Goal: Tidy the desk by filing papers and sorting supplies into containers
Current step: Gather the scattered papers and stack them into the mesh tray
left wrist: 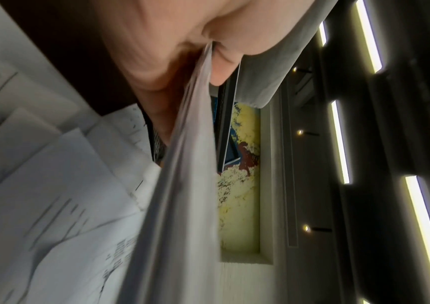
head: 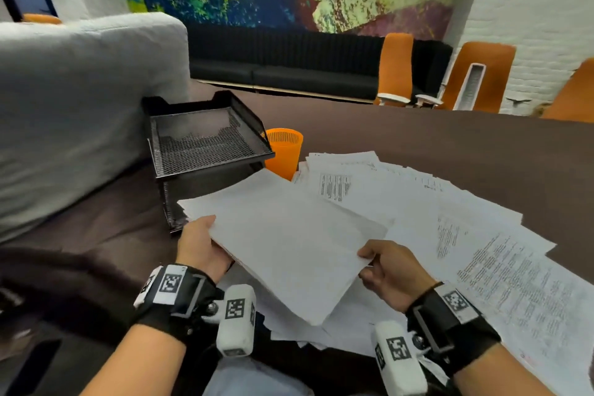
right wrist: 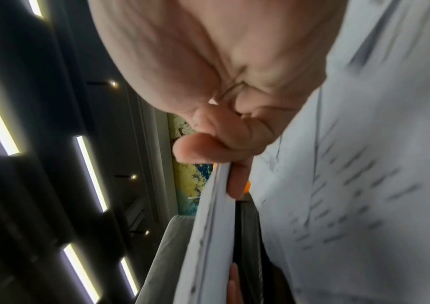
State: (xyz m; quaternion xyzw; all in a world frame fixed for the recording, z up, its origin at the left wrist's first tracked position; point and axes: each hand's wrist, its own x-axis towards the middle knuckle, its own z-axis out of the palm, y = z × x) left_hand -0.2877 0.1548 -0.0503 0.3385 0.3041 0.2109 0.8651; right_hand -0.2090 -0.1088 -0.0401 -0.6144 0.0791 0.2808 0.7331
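Both hands hold one stack of papers (head: pixel 283 235) above the worktop (head: pixel 450 145). The left hand (head: pixel 201 247) takes the stack's left edge, its grip narrow, thumb on top and fingers beneath; the left wrist view shows the sheets pinched at the thumb's base. The right hand (head: pixel 390 270) pinches the near right corner, its grip likewise tight on the sheets, thumb (right wrist: pixel 198 149) pressing the top. Under and to the right of that grip, loose printed sheets (head: pixel 482 251) lie fanned over the worktop. Ahead of the left grip stands a black mesh tray (head: pixel 205 138), with an orange cup (head: pixel 284 151) just beside its right side.
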